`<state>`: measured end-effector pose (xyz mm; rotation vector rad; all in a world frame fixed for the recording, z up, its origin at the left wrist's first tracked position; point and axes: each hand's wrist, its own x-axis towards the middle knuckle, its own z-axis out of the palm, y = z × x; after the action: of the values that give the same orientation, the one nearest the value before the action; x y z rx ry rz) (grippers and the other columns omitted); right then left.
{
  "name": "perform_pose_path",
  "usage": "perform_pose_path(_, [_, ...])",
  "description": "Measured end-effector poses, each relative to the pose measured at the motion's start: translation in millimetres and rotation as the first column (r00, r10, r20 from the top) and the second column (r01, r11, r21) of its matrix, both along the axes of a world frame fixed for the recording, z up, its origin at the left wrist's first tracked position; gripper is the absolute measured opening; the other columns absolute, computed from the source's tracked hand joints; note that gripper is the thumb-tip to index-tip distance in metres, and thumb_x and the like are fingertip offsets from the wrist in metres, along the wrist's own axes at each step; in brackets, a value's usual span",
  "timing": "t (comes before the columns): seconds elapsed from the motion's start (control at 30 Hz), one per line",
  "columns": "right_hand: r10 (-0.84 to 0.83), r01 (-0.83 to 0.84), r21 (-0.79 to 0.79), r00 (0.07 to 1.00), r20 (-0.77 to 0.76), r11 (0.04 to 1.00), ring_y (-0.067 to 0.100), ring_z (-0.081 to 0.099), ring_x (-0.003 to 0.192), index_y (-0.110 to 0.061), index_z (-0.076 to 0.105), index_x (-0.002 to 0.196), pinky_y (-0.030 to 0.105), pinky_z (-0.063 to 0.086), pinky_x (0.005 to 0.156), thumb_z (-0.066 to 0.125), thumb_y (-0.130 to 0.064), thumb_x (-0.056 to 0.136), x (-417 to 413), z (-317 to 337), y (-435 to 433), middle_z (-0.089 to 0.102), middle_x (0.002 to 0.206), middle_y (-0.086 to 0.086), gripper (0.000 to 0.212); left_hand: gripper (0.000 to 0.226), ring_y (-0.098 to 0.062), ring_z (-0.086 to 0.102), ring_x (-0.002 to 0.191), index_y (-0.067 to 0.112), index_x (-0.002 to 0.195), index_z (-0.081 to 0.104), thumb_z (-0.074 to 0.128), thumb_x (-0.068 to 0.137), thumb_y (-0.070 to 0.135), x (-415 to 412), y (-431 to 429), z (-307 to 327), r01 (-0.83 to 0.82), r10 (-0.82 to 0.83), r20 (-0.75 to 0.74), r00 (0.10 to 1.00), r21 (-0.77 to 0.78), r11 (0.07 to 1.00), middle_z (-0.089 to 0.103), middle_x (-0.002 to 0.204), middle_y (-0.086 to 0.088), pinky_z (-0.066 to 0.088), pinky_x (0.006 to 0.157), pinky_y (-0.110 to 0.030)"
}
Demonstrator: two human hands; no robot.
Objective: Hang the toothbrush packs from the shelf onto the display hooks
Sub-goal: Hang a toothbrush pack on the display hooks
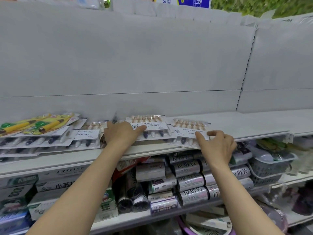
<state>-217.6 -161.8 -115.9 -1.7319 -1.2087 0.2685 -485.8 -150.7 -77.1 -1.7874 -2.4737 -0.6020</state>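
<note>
Left hand (122, 133) lies flat on the middle toothbrush pack (152, 131), fingers straight, pressing, not gripping. Right hand (218, 146) is spread, index tip touching the right pack (186, 128), no pinch visible. Both packs lie flat on the shelf (254, 131), brushes running front-to-back, each under its own hand. More sit in the left stack (81, 138). No hooks visible on the back panel (135, 56). The grey basket (265, 168) is below; contents blurred.
</note>
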Motion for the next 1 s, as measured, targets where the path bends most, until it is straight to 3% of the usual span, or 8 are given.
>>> perform_pose_path(0.23, [0.057,-0.107,-0.092,0.899,-0.434,0.990,0.035,0.058,0.108,-0.003,0.038,0.139,0.038,0.048,0.080,0.087,-0.045,0.071,14.3,5.0,1.8,0.048,0.135,0.017,0.093,0.080,-0.036,0.057,0.112,0.015,0.081,0.063,0.033,0.077,0.089,14.1,13.6,-1.4,0.097,-0.096,0.067,0.993,-0.017,0.995,0.063,0.085,-0.004,0.043,0.089,-0.039])
perform_pose_path(0.37, [0.154,-0.214,-0.016,0.750,-0.644,0.977,0.024,0.060,0.068,0.005,0.059,0.119,0.031,0.049,0.054,0.087,-0.025,0.075,22.1,11.2,3.4,0.069,0.103,0.012,0.061,0.077,-0.039,0.050,0.124,0.017,0.091,0.067,0.036,0.079,0.087,21.1,10.5,-0.7,0.110,-0.108,0.098,0.989,-0.013,0.994,0.068,0.099,-0.007,0.042,0.101,-0.047])
perform_pose_path(0.47, [0.197,-0.251,0.021,0.700,-0.687,0.968,0.029,0.068,0.085,-0.001,0.067,0.101,0.042,0.058,0.076,0.078,-0.012,0.082,33.3,16.2,2.2,0.072,0.097,0.012,0.024,0.078,-0.037,0.046,0.130,0.018,0.112,0.067,0.039,0.081,0.084,21.1,8.1,-0.2,0.118,-0.115,0.113,0.987,-0.015,0.993,0.068,0.118,-0.008,0.038,0.107,-0.049])
perform_pose_path(0.53, [0.207,-0.242,0.049,0.690,-0.694,0.969,0.034,0.069,0.094,-0.004,0.066,0.095,0.051,0.055,0.092,0.074,-0.007,0.085,43.2,17.4,0.5,0.072,0.097,0.014,0.012,0.076,-0.035,0.049,0.127,0.020,0.120,0.064,0.042,0.081,0.082,21.7,6.6,-0.2,0.128,-0.127,0.126,0.984,-0.006,0.992,0.066,0.123,-0.007,0.040,0.106,-0.049])
perform_pose_path(0.6, [0.223,-0.215,0.098,0.697,-0.681,0.972,0.035,0.070,0.094,-0.008,0.067,0.094,0.053,0.055,0.094,0.071,-0.005,0.087,50.8,16.7,0.0,0.073,0.098,0.014,0.008,0.074,-0.034,0.050,0.127,0.025,0.122,0.062,0.045,0.079,0.083,21.6,6.4,-1.6,0.143,-0.143,0.144,0.979,0.013,0.990,0.066,0.126,-0.004,0.042,0.104,-0.047])
perform_pose_path(0.73, [0.218,-0.120,0.194,0.744,-0.632,0.974,0.029,0.069,0.097,-0.012,0.064,0.100,0.046,0.055,0.095,0.071,-0.005,0.088,53.9,17.7,-2.6,0.070,0.102,0.008,0.016,0.054,-0.038,0.047,0.129,0.030,0.108,0.051,0.059,0.078,0.075,22.2,5.5,-3.2,0.169,-0.182,0.210,0.961,0.077,0.983,0.065,0.128,-0.003,0.040,0.105,-0.048])
perform_pose_path(0.87, [0.210,-0.097,0.208,0.746,-0.632,0.973,0.028,0.068,0.100,-0.008,0.061,0.119,0.050,0.054,0.097,0.073,-0.007,0.085,54.6,12.1,-1.0,0.070,0.110,0.010,0.035,0.087,-0.036,0.049,0.124,0.015,0.121,0.046,0.076,0.062,0.072,24.1,1.4,-1.1,0.105,-0.150,0.389,0.909,0.135,0.985,0.062,0.125,-0.007,0.047,0.097,-0.048])
perform_pose_path(1.0, [0.213,-0.065,0.239,0.711,-0.671,0.969,0.029,0.067,0.102,-0.012,0.057,0.120,0.051,0.053,0.097,0.071,-0.008,0.086,54.3,5.6,-0.2,0.068,0.112,0.010,0.036,0.096,-0.027,0.064,0.098,0.016,0.104,0.059,0.075,0.032,0.077,21.1,0.1,-1.2,0.058,-0.203,0.621,0.757,0.245,0.968,0.069,0.103,-0.003,0.057,0.083,-0.047])
